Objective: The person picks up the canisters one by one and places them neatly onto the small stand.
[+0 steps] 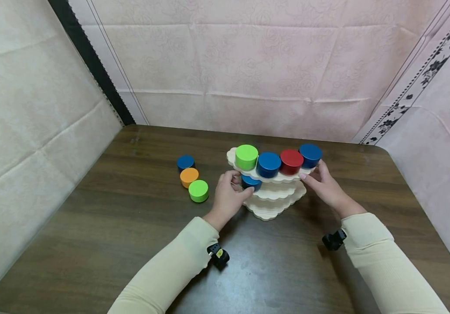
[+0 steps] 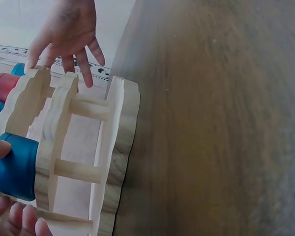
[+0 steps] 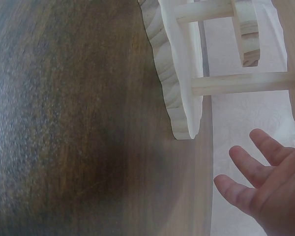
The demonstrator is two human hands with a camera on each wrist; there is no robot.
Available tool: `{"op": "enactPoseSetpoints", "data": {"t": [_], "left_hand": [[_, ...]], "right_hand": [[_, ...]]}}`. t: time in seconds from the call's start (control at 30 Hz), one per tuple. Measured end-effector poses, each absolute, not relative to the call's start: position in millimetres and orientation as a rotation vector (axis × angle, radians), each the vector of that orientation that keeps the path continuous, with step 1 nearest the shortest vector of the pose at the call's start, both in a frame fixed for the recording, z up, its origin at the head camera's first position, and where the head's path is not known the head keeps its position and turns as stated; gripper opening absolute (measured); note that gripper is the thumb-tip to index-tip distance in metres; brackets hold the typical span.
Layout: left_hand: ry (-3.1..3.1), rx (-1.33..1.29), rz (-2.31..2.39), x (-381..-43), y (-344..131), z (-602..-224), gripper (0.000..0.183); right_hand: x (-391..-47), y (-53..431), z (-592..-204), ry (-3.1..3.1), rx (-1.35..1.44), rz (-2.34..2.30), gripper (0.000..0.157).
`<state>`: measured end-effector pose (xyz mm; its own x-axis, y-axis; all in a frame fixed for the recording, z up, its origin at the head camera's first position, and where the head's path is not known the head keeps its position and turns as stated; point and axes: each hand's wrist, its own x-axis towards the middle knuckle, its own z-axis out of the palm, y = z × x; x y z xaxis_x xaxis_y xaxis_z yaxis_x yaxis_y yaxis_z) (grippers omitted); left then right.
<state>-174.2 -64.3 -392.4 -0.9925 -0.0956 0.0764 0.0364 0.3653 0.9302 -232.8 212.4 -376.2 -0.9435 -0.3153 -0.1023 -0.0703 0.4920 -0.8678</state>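
A tiered stand of pale wood with scalloped shelves and round posts stands on the table. My left hand holds a blue cylinder block at the middle shelf's left side, thumb and fingers on opposite sides of it. At the right end of the top shelf, my right hand pinches the edge with thumb and forefinger, its other fingers spread below. That shelf carries a green cylinder block, a blue one, a red one and another blue one.
Left of the stand, a blue cylinder, an orange cylinder and a green cylinder are lined up on the brown wooden table. Pale patterned cloth hangs behind the table and along its sides.
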Motion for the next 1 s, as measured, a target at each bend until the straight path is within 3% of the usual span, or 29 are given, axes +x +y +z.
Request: {"op": "enactPoseSetpoints", "data": {"t": [1.0], "left_hand": [[-2.578, -0.002, -1.207, -154, -129, -370, 0.066]], "right_hand": [[-232, 213, -377, 2.495, -0.339, -1.432, 0.085]]}}
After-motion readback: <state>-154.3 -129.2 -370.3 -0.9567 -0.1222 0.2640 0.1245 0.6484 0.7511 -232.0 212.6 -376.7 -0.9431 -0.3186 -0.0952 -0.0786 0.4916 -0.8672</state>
